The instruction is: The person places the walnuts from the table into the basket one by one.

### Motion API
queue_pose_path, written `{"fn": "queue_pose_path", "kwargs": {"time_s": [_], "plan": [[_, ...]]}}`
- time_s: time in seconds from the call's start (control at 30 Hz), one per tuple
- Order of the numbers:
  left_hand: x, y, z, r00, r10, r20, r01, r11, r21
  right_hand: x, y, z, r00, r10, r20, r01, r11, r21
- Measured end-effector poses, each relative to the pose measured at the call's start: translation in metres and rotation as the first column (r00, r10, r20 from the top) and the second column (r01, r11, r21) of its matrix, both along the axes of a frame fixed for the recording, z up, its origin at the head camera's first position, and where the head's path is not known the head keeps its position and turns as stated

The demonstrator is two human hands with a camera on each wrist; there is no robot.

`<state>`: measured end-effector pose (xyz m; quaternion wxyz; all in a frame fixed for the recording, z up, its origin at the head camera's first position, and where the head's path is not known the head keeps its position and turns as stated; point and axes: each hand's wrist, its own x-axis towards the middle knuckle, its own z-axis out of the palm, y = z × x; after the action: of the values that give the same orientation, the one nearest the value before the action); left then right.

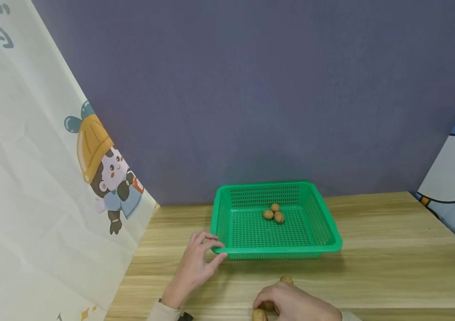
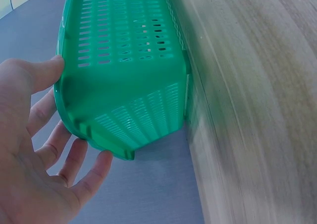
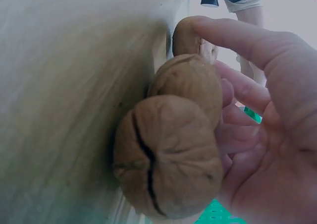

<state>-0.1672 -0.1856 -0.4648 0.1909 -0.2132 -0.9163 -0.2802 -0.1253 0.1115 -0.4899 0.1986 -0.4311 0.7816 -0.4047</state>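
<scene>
A green plastic basket (image 1: 279, 250) stands on the wooden table with three walnuts (image 1: 279, 217) inside it. My left hand (image 1: 197, 263) holds its near left corner; in the left wrist view the thumb (image 2: 48, 71) lies on one side of the rim and the fingers reach round the other. In front of the basket, my right hand (image 1: 297, 303) is down at the table with curled fingers among three more walnuts. The right wrist view shows a cracked walnut (image 3: 168, 157) closest, a middle walnut (image 3: 190, 85) against the fingers, and a far walnut (image 3: 187, 38) under a digit.
A dark grey panel (image 1: 259, 98) rises behind the table (image 1: 380, 249). To the left hangs a white sheet (image 1: 31, 187) with a cartoon figure; another printed sheet (image 1: 452, 178) stands on the right. The basket's back lies close to the panel.
</scene>
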Motion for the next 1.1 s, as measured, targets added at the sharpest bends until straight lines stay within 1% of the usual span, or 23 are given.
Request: {"fn": "queue_pose_path", "kwargs": {"time_s": [0.13,0.23,0.3,0.4,0.53,0.67,0.73,0.93,1.0,1.1], "plan": [[0.001,0.0,0.0,1.0,0.002,0.007,-0.002,1.0,-0.004,0.002,0.001,0.001,0.993,0.005,0.116,0.003,0.998,-0.067],[0.001,0.0,0.0,1.0,0.002,0.009,-0.002,1.0,-0.006,0.003,0.002,0.001,0.975,0.007,0.223,0.017,0.994,-0.104],[0.002,-0.001,0.0,1.0,0.003,0.011,-0.003,1.0,-0.005,0.004,0.003,0.001,0.968,-0.005,0.249,0.035,0.993,-0.115],[0.002,-0.001,0.001,1.0,0.003,0.016,-0.003,1.0,-0.004,0.004,0.003,0.001,0.966,-0.025,0.259,0.062,0.989,-0.134],[0.002,-0.002,0.002,1.0,0.001,0.016,-0.001,1.0,-0.004,0.001,0.003,0.001,0.981,-0.02,0.193,0.056,0.982,-0.182],[0.002,-0.002,0.002,1.0,-0.002,0.005,0.002,1.0,-0.008,-0.004,0.003,0.002,0.989,-0.02,0.143,0.052,0.974,-0.219],[0.002,-0.002,0.002,1.0,0.0,-0.001,0.0,1.0,-0.014,-0.005,0.003,0.003,0.986,-0.026,0.162,0.066,0.967,-0.248],[0.001,-0.002,0.003,1.0,0.006,-0.013,-0.007,1.0,-0.021,-0.008,0.003,0.007,0.986,-0.033,0.163,0.088,0.933,-0.348],[0.001,-0.001,0.003,1.0,0.004,-0.01,-0.004,1.0,-0.02,-0.008,0.005,0.009,0.984,-0.034,0.174,0.096,0.928,-0.361],[0.001,-0.001,0.003,1.0,-0.001,-0.003,0.001,1.0,-0.022,-0.009,0.007,0.014,0.981,-0.062,0.184,0.124,0.928,-0.352]]}}
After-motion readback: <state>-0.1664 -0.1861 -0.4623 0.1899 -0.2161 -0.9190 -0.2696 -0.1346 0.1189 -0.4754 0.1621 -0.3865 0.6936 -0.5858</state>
